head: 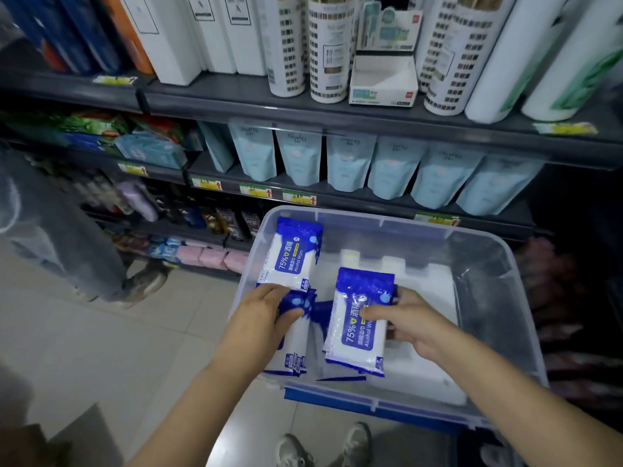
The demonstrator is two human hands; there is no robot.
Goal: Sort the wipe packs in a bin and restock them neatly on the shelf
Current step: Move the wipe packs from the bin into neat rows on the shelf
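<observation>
Shoes (323, 446) at 6 o'clock on the tiled floor. Clear bin (505, 251) just past them. Right hand (411, 321) grips a wipe pack (357, 325) at bin centre, thumb across its face, fingers behind. Left hand (266, 311) curls round a second pack (296, 342) at the bin's 9 o'clock wall. Third pack (293, 257) leans at 10 o'clock, touching the left fingers. Shelf (337, 112) with pale-blue pouches (347, 163) at 12 o'clock.

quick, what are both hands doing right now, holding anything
Left hand: grips the blue end of the left wipe pack in the bin.
Right hand: holds the middle wipe pack, thumb on its front.
</observation>
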